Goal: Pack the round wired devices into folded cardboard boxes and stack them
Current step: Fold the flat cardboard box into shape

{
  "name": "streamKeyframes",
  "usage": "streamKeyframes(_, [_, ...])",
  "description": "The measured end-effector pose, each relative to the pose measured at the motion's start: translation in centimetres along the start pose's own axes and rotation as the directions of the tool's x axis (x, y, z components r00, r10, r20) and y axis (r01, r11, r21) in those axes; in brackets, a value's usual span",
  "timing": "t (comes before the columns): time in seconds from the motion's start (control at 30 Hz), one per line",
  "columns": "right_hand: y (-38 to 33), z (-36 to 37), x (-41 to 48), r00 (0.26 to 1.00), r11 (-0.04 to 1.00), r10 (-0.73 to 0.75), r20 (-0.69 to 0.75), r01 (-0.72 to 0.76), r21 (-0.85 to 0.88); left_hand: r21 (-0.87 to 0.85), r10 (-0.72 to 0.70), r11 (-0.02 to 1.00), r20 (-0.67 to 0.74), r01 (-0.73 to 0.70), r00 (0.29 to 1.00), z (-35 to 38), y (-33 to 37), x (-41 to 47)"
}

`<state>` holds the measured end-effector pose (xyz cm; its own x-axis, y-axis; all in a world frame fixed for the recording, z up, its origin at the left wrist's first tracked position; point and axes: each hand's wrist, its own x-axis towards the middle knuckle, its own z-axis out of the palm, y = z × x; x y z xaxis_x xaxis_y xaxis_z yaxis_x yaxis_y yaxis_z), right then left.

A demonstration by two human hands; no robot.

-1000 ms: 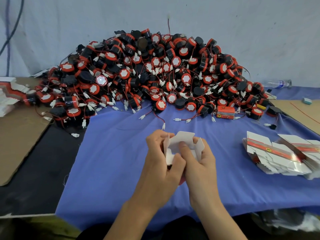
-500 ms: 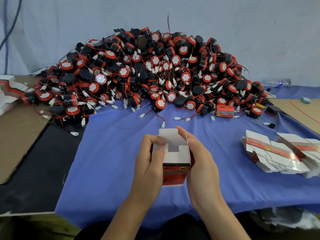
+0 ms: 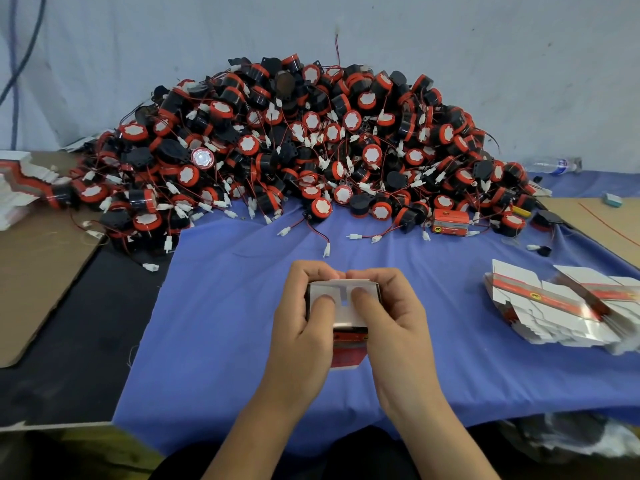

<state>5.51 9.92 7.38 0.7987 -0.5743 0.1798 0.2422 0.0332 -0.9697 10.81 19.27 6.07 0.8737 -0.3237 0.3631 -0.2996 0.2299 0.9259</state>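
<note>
The box (image 3: 346, 317) is gripped by the left hand (image 3: 304, 327) and right hand (image 3: 394, 327), held together. Bare cloth (image 3: 221, 306) is noted on both sides, below the device pile (image 3: 311, 143).

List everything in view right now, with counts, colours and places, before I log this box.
round black-and-red wired devices: too many to count, white faces, heaped at the back of the cloth
small white-and-red folded cardboard box: one, front centre, held in both hands
closed orange-red cardboard box: one, at the heap's right front edge
flat white-and-red cardboard box blanks: one fanned stack on the right, another far left
blue cloth: one, covering the middle
brown cardboard sheets: two, one left, one far right
clear plastic bottle: one, lying back right
left hand: grip on the box, thumb on its top flap
right hand: the same
</note>
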Motion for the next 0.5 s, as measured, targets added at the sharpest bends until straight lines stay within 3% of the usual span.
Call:
streamKeyframes(0.2, [-0.21, -0.56, -0.07, 0.996, 0.996, 0.021, 0.084, -0.028, 0.080, -0.226, -0.072, 0.970, 0.080, 0.089, 0.994, -0.33, 0.55, -0.18])
streamKeyframes(0.5, [-0.25, -0.47, -0.38, 0.991, 0.994, -0.097, 0.093, 0.102, -0.044, -0.144, -0.053, 0.988, 0.034, 0.058, 0.998, -0.50, 0.49, -0.32])
